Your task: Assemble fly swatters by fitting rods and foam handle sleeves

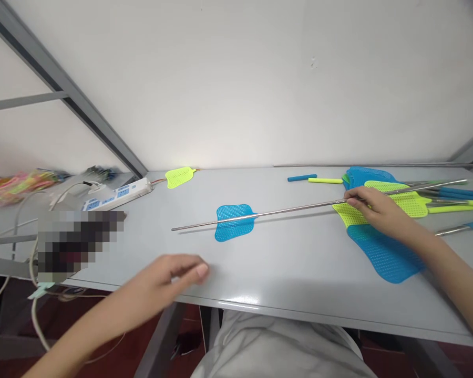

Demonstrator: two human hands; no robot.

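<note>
Bright, even indoor light, diffuse. Soft glow on wall just above tabletop [284, 262] rear edge, mild glare strip along its front edge. Shadows faint, short; thin one under metal rod [260, 213]. Strong wide-angle bend at edges, frame lines curve. Far-left clutter motion-blurred, one patch pixelated. Centre sharp, left hand [169, 281] slightly soft.

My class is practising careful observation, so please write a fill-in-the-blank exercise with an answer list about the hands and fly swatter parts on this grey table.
1. The right hand grips a long thin metal ____.
2. The lone mesh swatter head under the metal rod is coloured ____.
3. The left hand, holding nothing, hovers at the table's ____ edge.
4. Beside the white power strip lies a small ____ mesh swatter head.

Missing words: rod; blue; near; yellow
</note>
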